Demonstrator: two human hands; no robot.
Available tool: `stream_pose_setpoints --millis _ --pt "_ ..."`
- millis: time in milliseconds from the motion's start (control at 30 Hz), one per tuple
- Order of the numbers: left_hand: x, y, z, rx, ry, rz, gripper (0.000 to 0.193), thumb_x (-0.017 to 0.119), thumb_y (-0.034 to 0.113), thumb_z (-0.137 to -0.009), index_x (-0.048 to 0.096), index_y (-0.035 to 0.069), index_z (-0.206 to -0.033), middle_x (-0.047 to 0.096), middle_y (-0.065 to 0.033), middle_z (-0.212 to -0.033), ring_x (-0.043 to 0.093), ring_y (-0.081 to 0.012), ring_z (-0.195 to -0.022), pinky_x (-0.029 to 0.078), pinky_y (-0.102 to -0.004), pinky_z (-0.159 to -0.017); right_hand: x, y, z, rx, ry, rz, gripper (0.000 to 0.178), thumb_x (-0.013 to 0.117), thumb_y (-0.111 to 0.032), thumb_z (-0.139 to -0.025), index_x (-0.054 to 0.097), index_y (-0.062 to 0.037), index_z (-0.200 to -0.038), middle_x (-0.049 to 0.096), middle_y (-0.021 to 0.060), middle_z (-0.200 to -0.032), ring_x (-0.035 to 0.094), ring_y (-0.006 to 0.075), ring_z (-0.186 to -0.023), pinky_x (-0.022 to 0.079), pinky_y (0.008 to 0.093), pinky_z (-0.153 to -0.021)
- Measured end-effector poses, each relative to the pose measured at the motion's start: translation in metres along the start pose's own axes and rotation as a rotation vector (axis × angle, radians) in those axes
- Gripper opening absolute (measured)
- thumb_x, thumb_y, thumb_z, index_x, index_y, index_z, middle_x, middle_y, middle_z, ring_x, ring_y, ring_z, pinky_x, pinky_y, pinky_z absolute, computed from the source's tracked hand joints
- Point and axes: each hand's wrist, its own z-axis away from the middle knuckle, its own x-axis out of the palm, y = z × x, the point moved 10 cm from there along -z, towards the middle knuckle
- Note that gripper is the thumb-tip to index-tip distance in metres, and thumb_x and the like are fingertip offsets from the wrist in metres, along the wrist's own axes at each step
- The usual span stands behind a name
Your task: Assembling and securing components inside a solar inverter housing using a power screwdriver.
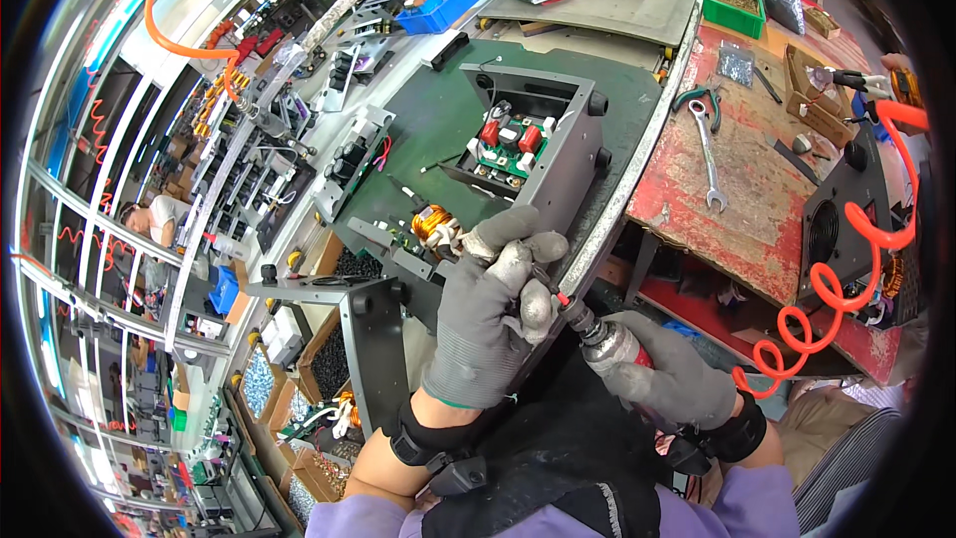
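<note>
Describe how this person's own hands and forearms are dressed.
The left hand and right hand wear grey fabric work gloves, smudged paler on the fingers; the left one's ribbed cuff has a thin green edge. A black wrist strap circles each wrist, with a small black blocky device by it. Further up are pale purple fabric sleeves.

The green worktop [418, 125] carries a grey casing [566, 144]; the red table [762, 184], a wrench [708, 159] and pliers [714, 110].

Place: electronics workshop | circuit board [510, 132] | power driver [600, 335] | coiled orange hose [902, 115] | wrench [709, 157]
</note>
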Motion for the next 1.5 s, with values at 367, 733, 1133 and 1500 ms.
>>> stream_pose_setpoints --millis 367,733,1133,1500 --pt "-0.002 0.002 -0.003 0.036 0.002 -0.119 0.028 0.041 0.004 -0.1 0.047 0.001 -0.127 0.064 -0.0157 -0.101 0.056 -0.0102 -0.054 0.043 -0.0226 -0.043 0.016 0.011 -0.003 0.131 -0.178 -0.389 0.051 0.062 -0.038 -0.091 0.048 -0.0013 -0.124 0.058 0.007 -0.078 0.057 0.0136 -0.062 0.047 0.0276 -0.058" --pt "0.006 0.005 -0.004 0.014 -0.018 -0.247 0.031 0.042 0.008 -0.1 0.045 0.0 -0.13 0.064 -0.017 -0.103 0.057 -0.0098 -0.055 0.046 -0.0217 -0.046 -0.004 -0.013 -0.001 -0.064 0.021 0.007 0.048 0.062 -0.034 -0.092 0.049 -0.0005 -0.123 0.062 0.0075 -0.091 0.06 0.0136 -0.084 0.05 0.0292 -0.076" --pt "0.016 0.041 -0.051 0.343 -0.061 -2.013 0.068 0.073 0.033 -0.079 0.045 0.013 -0.138 0.065 -0.0188 -0.105 0.064 -0.0363 -0.097 0.048 -0.0423 -0.088 -0.094 -0.006 -0.019 0.067 0.186 0.282 0.058 0.073 -0.037 -0.079 0.051 -0.0029 -0.12 0.061 0.0111 -0.095 0.059 0.02 -0.088 0.047 0.0344 -0.082" --pt "0.001 0.028 -0.062 0.128 -0.037 -1.913 0.063 0.068 0.027 -0.078 0.046 0.014 -0.135 0.067 -0.0182 -0.101 0.065 -0.0351 -0.095 0.049 -0.0433 -0.084 -0.093 -0.005 -0.035 0.244 0.185 0.652 0.085 0.078 -0.045 -0.069 0.043 -0.0023 -0.133 0.064 0.0258 -0.105 0.062 0.0385 -0.102 0.047 0.0409 -0.09"
